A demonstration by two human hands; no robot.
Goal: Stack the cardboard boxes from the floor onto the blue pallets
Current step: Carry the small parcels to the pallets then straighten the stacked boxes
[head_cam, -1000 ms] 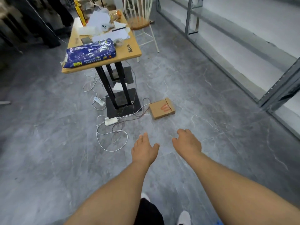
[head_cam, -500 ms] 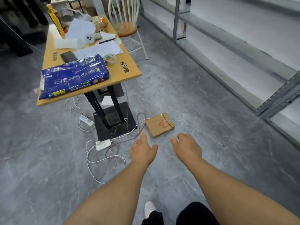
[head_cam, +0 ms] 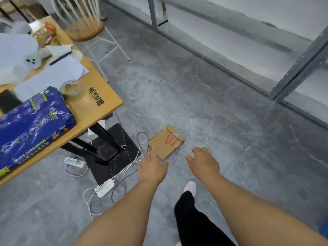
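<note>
Hands first: neither holds anything. The left hand [head_cam: 153, 166] reaches forward with fingers straight and together, its fingertips overlapping the near edge of the flat brown cardboard box with red marker strokes and clear tape [head_cam: 166, 143]; whether they touch it or hover above cannot be told. The right hand [head_cam: 204, 162] hangs at the box's four o'clock, fingers loosely curled, apart from it.

The box lies flat on the grey marbled floor [head_cam: 204, 107], with white and dark cables [head_cam: 142, 148] running past its nine o'clock edge toward a white power strip [head_cam: 104, 188].

As for progress, I judge this box is only being approached: not gripped, not lifted. No blue pallets appear, so how many boxes are already stacked cannot be said; carrying and placing this one remain.

At ten o'clock stands a wooden table with a black base [head_cam: 99, 96], carrying a blue plastic-wrapped paper pack [head_cam: 33, 125], cut off at the left edge. Farther items on the table are blurred. A small blue patch at the lower right edge is too cropped to identify.
</note>
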